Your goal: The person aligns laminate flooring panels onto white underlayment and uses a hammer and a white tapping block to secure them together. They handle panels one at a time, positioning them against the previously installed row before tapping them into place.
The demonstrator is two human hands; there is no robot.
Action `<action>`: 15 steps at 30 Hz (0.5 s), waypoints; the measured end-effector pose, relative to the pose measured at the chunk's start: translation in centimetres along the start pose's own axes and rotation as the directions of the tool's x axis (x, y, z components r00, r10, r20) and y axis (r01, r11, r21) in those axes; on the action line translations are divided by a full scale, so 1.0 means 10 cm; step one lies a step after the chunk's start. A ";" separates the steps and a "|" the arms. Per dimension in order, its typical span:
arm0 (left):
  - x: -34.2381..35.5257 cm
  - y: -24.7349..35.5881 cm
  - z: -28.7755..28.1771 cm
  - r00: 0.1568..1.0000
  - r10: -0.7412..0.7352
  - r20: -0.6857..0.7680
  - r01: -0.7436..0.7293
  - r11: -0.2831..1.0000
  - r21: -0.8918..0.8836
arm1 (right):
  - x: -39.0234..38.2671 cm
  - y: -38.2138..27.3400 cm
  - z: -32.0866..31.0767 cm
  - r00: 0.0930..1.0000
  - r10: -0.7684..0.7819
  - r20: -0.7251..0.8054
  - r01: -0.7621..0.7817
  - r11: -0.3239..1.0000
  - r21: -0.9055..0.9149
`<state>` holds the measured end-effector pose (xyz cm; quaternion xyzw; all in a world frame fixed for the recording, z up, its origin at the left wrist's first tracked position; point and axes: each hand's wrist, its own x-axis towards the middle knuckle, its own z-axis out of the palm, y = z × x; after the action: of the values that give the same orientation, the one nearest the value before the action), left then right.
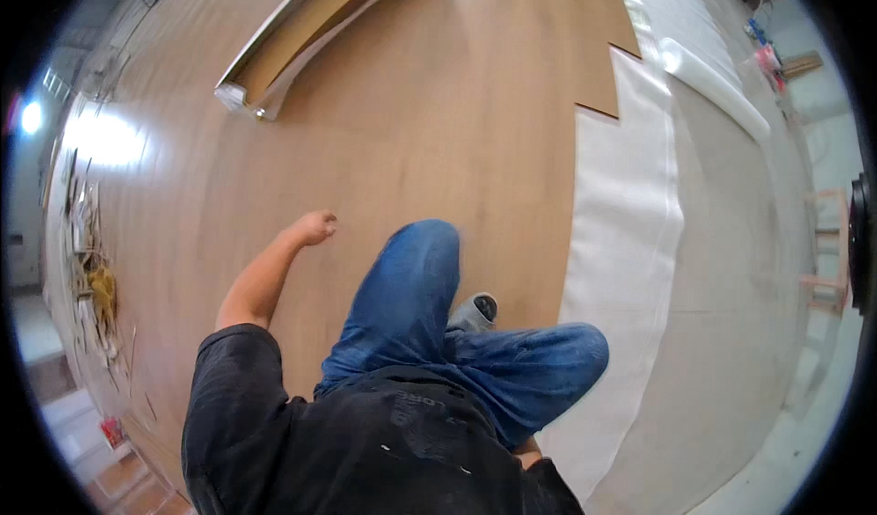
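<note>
My left hand (pixel 318 226) is held out over the wood-look plank floor (pixel 457 141), left of my bent knee, fingers loosely curved with nothing visible in them. Only a bit of my right forearm (pixel 530 456) shows beside my leg; that hand is hidden. My jeans-clad legs (pixel 402 305) are bent, with a grey shoe (pixel 473 312) between them. The planks end in a stepped edge along white sheet underlay (pixel 612 232) to my right.
A long opened carton (pixel 301 36) lies ahead on the planks. A white roll (pixel 713 90) rests on the grey floor (pixel 731 278) at right. Scraps and a yellow item (pixel 102 291) line the left side; a wooden frame (pixel 827 278) stands far right.
</note>
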<state>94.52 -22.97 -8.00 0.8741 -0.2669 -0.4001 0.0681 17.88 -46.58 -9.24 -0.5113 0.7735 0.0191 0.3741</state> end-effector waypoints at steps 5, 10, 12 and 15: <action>0.24 0.82 -1.93 0.972 0.113 -0.204 -0.081 0.983 0.162 | 0.44 -0.63 0.77 0.981 -0.092 0.169 0.117 0.983 -0.142; 0.55 1.23 -3.28 0.949 0.065 -0.309 0.009 0.972 0.233 | 0.81 -0.89 1.14 0.944 -0.094 0.316 0.182 0.948 -0.262; 0.76 1.26 -3.46 0.934 0.016 -0.357 0.077 0.966 0.245 | 0.98 -0.92 1.19 0.920 -0.115 0.376 0.237 0.926 -0.295; 1.13 1.24 -3.42 0.914 -0.021 -0.406 0.146 0.949 0.281 | 1.19 -1.05 1.09 0.878 -0.135 0.459 0.293 0.911 -0.292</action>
<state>120.65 -42.57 11.53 0.9476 -0.2680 -0.1707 -0.0324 30.10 -56.33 -20.45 -0.6365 0.5935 0.2273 0.4369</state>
